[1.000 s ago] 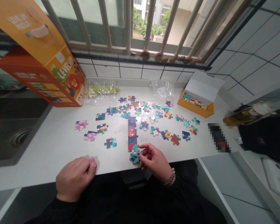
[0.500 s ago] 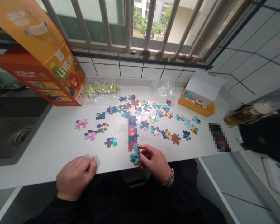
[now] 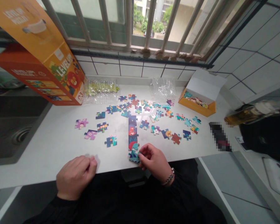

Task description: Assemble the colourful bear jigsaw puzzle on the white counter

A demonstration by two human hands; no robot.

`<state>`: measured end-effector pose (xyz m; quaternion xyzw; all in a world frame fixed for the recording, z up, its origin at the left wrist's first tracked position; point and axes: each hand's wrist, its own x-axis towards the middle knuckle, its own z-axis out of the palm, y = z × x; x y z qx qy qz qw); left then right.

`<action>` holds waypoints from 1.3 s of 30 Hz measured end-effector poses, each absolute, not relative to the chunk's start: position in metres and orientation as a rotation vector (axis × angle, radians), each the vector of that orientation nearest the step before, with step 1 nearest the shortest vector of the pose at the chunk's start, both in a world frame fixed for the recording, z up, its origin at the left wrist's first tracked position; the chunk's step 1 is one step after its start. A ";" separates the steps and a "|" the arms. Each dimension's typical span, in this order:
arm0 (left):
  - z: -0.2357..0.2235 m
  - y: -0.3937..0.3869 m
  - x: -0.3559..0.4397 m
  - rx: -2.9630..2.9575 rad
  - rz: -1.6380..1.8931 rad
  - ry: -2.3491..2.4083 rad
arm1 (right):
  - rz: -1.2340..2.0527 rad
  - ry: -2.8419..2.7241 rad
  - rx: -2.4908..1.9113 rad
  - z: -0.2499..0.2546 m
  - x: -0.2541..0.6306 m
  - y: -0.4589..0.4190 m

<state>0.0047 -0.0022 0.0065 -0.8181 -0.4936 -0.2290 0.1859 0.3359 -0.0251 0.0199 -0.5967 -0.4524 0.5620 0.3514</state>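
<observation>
- Teal jigsaw puzzle piece [image 3: 134, 157] is being pinched by the right hand [image 3: 154, 162], at the lower end of a vertical strip of joined puzzle pieces [image 3: 132, 133]; the strip is being extended straight ahead of that hand.
- Right fingers [image 3: 144, 152] are being kept clamped on the piece; a beaded bracelet [image 3: 169, 176] is being worn on that wrist.
- Left hand [image 3: 75, 177] is being rested at the white counter [image 3: 58, 149] edge, loosely curled, with nothing seen in it. Hands are being kept apart, the strip lying nearer the right one.
- Loose puzzle pieces [image 3: 168, 133] are being left scattered beyond and to the right of the right hand; a few purple and blue pieces [image 3: 90, 134] are lying ahead of the left hand.
- Orange tray box [image 3: 197, 107] holding more pieces is being kept far ahead, right of the right hand.
- Orange "LEVEL UP" puzzle box [image 3: 58, 70] is being stood on end, tilted, ahead of the left hand; a clear plastic bag [image 3: 162, 88] and a bag with yellow-green contents [image 3: 100, 88] are lying beside it, along the wall.
- Steel sink [image 3: 13, 133] is being seen left of the left hand; a pixelated object [image 3: 220, 137] is lying right of the right hand.
</observation>
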 end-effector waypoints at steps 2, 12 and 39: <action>0.005 -0.003 0.003 -2.307 -0.643 -1.397 | 1.451 -1.177 -1.566 0.021 0.336 -0.025; 0.006 -0.003 0.006 -2.313 -0.641 -1.402 | 1.289 -1.381 -1.706 0.023 0.337 -0.027; 0.006 -0.003 0.005 -2.323 -0.645 -1.393 | 1.209 -1.544 -1.709 0.029 0.328 -0.024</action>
